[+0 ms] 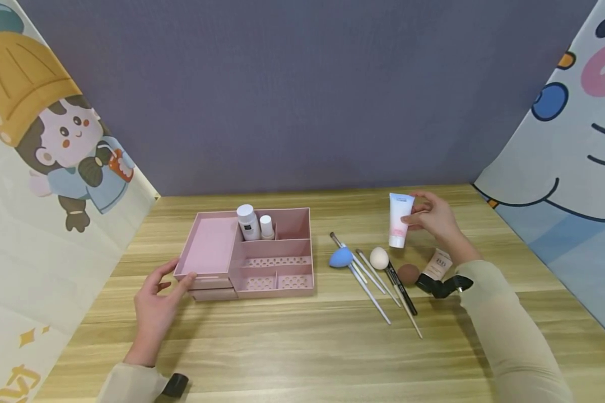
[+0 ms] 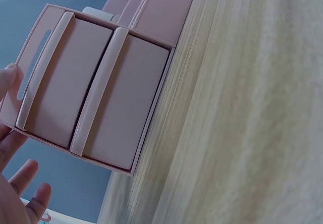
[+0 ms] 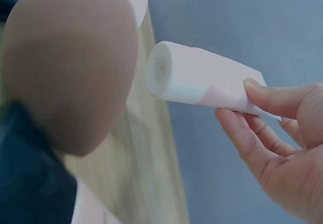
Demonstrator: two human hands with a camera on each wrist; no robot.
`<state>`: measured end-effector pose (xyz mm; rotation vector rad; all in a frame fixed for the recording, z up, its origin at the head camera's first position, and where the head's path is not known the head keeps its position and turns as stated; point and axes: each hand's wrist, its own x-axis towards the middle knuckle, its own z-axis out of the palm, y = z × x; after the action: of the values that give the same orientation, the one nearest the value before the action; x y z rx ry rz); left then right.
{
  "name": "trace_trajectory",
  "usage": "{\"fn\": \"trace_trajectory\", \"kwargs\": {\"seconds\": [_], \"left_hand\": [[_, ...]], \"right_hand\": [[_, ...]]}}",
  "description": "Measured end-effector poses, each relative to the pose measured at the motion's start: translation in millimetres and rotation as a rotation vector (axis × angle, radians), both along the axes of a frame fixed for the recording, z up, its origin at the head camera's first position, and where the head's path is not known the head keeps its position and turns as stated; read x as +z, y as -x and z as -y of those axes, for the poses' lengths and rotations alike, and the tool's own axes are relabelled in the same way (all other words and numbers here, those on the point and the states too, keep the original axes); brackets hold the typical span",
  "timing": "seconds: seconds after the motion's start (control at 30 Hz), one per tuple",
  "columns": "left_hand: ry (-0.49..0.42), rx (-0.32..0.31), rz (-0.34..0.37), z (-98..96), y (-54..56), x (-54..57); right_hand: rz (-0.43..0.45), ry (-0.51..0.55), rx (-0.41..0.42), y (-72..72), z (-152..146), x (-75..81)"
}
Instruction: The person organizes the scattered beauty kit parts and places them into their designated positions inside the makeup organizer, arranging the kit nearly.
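Note:
My right hand (image 1: 436, 217) pinches a white squeeze tube (image 1: 399, 221) with a pink lower part, cap downward, at the back right of the table. In the right wrist view the thumb and fingertips hold the tube (image 3: 207, 77) near its flat end. At the left, my left hand (image 1: 157, 302) grips the front left corner of a pink makeup organizer (image 1: 209, 243), thumb at the front edge and fingers along the side. Two drawers (image 2: 75, 77) face the left wrist camera, both closed. A white bottle (image 1: 249, 223) and a smaller white-capped bottle (image 1: 266, 227) stand in the organizer's back compartment.
Right of the organizer lie several makeup brushes (image 1: 370, 294), a blue sponge (image 1: 340, 257), a cream sponge (image 1: 379, 258) and a brown sponge (image 1: 408, 274). A beige tube (image 1: 438, 265) with a black cap lies by my right sleeve. A grey wall (image 1: 312, 101) rises behind the table.

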<state>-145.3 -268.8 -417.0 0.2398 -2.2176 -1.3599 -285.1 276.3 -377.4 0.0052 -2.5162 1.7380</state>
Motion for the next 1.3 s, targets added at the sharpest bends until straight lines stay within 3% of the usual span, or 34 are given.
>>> {"fn": "trace_trajectory", "kwargs": {"seconds": [0.63, 1.3], "left_hand": [[0.009, -0.001, -0.04, 0.0, 2.3, -2.1], [-0.013, -0.013, -0.044, 0.8, 3.7, -2.2]], "right_hand": [[-0.175, 0.046, 0.021, -1.1, 49, 22.4], [-0.244, 0.015, 0.067, -4.9, 94, 32.1]]}}
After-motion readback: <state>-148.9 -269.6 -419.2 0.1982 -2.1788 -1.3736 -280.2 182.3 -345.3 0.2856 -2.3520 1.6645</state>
